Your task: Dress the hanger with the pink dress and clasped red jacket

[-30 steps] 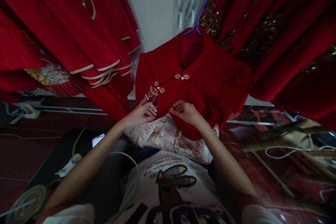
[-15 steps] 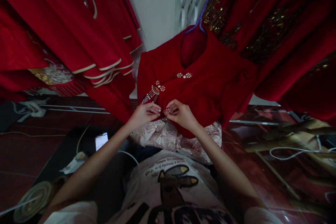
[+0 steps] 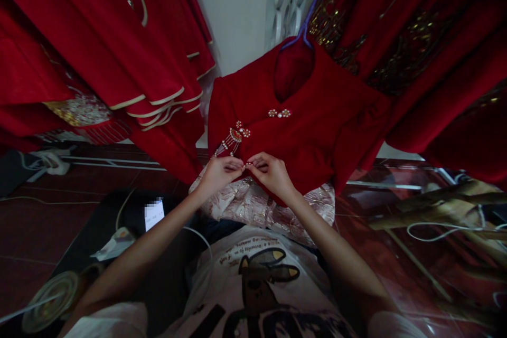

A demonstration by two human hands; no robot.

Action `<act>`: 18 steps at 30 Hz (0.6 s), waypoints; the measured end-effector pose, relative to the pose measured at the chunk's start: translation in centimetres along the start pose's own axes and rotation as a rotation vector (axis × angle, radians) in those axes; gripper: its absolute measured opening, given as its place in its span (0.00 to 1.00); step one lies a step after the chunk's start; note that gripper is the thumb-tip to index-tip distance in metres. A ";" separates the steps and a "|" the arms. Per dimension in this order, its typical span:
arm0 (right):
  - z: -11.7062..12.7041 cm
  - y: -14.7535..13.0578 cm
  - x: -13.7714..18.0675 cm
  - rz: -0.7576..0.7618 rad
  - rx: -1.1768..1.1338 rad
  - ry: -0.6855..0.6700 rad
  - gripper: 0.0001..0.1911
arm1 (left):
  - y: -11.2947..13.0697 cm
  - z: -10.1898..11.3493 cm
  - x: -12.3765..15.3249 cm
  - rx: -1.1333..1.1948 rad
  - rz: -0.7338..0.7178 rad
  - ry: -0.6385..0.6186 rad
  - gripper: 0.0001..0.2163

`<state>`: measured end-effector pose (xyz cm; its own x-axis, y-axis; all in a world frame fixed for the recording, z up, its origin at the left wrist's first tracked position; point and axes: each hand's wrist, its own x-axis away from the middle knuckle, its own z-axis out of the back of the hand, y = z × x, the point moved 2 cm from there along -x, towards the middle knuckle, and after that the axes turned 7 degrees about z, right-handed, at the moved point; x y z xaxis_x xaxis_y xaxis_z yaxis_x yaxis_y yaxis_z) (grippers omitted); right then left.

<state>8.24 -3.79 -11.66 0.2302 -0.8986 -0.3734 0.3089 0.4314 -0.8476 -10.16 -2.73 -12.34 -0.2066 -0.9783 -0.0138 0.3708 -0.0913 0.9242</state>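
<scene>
A red garment (image 3: 312,137) hangs on a purple hanger (image 3: 304,26) in front of me, its lower front in my hands. Close to its front edge, my left hand (image 3: 222,173) is closed in a pinch. My right hand (image 3: 273,170) pinches from the other side, its fingertips nearly meeting the left ones. Between them shows a small beaded clasp (image 3: 249,165), mostly covered by the fingers. Higher up sit a pearl flower clasp (image 3: 279,113) and a fan-shaped tasselled ornament (image 3: 234,137). Below the hands lies shiny pale pink fabric (image 3: 269,208).
Red garments with pale piping (image 3: 166,63) hang at the left, and gold-embroidered ones (image 3: 420,37) at the right. A lit phone (image 3: 153,215) lies on a dark surface by my left forearm. Wooden pieces (image 3: 428,203) and a white cord (image 3: 428,224) are at the right.
My fingertips have come closer together. The beaded clasp, seen clearly in my right fingers before, is now largely hidden between both hands. The view has shifted slightly.
</scene>
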 end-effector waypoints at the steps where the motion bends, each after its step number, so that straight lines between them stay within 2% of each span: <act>1: -0.1 -0.1 0.0 0.009 0.014 0.002 0.05 | -0.1 0.0 0.0 0.001 -0.004 0.007 0.10; 7: -0.6 -0.2 0.3 0.033 0.038 0.026 0.04 | -0.6 0.4 -0.2 -0.019 -0.030 0.013 0.10; 12: -0.5 0.1 0.2 0.029 0.105 -0.006 0.05 | -0.3 0.8 -0.7 -0.026 -0.072 -0.058 0.11; 14: 0.3 -0.2 0.0 0.030 0.152 -0.020 0.06 | 0.1 1.4 -0.9 -0.043 -0.067 -0.004 0.16; 16: 1.7 -0.9 -0.1 0.028 0.176 -0.003 0.06 | 0.7 2.4 -1.0 -0.054 -0.065 0.107 0.21; 18: 3.3 -1.8 -0.2 0.026 0.174 0.037 0.05 | 1.2 3.3 -1.0 -0.048 -0.086 0.206 0.19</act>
<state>10.66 -4.13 -8.79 0.2073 -0.8881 -0.4102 0.4595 0.4585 -0.7606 -12.50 -1.20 -9.93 -0.0517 -0.9834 -0.1739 0.4032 -0.1799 0.8973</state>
